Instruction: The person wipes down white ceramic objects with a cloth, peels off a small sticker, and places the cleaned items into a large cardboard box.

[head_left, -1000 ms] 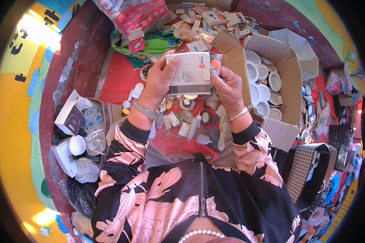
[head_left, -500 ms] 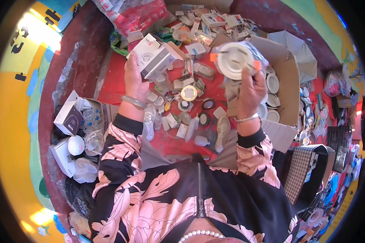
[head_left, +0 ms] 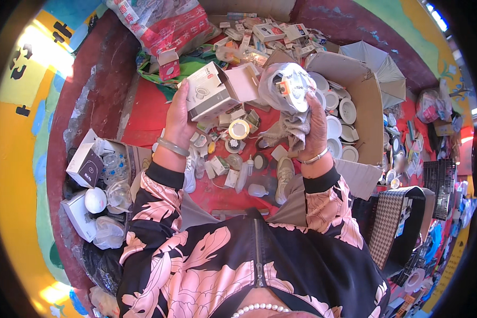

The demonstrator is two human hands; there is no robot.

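Observation:
My left hand is closed around a white-and-grey cardboard box, held up on a tilt. Its end flap stands open toward the right. Between the fingers of my right hand is a round white downlight with orange clips, turned nearly edge-on. Clear plastic wrap surrounds part of it. A grey cloth hangs below the downlight, against the same hand. A short gap separates the downlight from the open flap.
A large carton on the right holds several round white light fittings. Small boxes are heaped at the back. Loose parts, including a yellow-rimmed light, lie between my shoes. A box of bagged items stands at left.
The downlight has turned from face-on to nearly edge-on and moved left, closer to the box. The box has tipped, with its open flap now spread toward the downlight.

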